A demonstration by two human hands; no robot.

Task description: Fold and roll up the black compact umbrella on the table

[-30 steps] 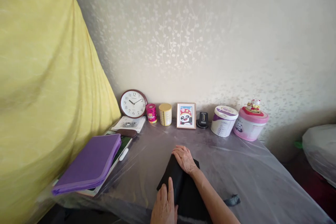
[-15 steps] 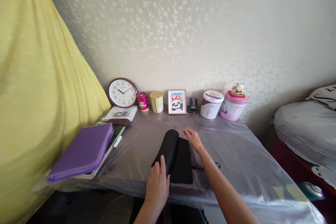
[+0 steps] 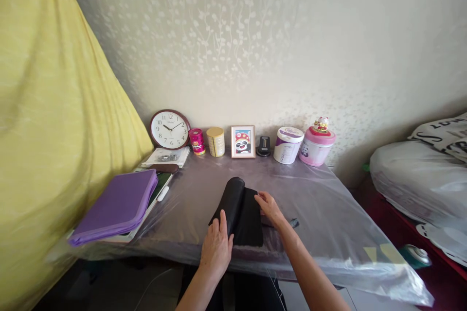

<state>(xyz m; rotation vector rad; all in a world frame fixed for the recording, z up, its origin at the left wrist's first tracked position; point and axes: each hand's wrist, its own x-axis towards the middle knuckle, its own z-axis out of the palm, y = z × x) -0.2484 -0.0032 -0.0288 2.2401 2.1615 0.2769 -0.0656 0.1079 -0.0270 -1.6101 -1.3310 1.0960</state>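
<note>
A flat black sheet-like item (image 3: 250, 226), maybe a cloth bag or case, lies near the table's front edge. Its left part is curled over into a thick fold (image 3: 231, 199). My left hand (image 3: 216, 245) holds the near end of that fold, index finger along the top and thumb at its right side. At the far right corner, my right hand (image 3: 268, 205) has thumb and fingers pinched on the edge. A dark small end of something (image 3: 294, 223) sticks out beyond my right wrist, mostly hidden by the arm.
On the left lies a purple zip folder (image 3: 115, 206) over papers, with a white pen (image 3: 163, 194) beside it. Along the wall stand a clock (image 3: 170, 129), a pink tin (image 3: 197, 142), a yellow tin (image 3: 216, 143), a picture frame (image 3: 242, 155) and tubs (image 3: 288, 146). Plastic film covers the table (image 3: 314, 189).
My right hand has come down onto the black item's far right corner and its fingers now touch the edge. The left hand stays on the fold. The view has shifted slightly.
</note>
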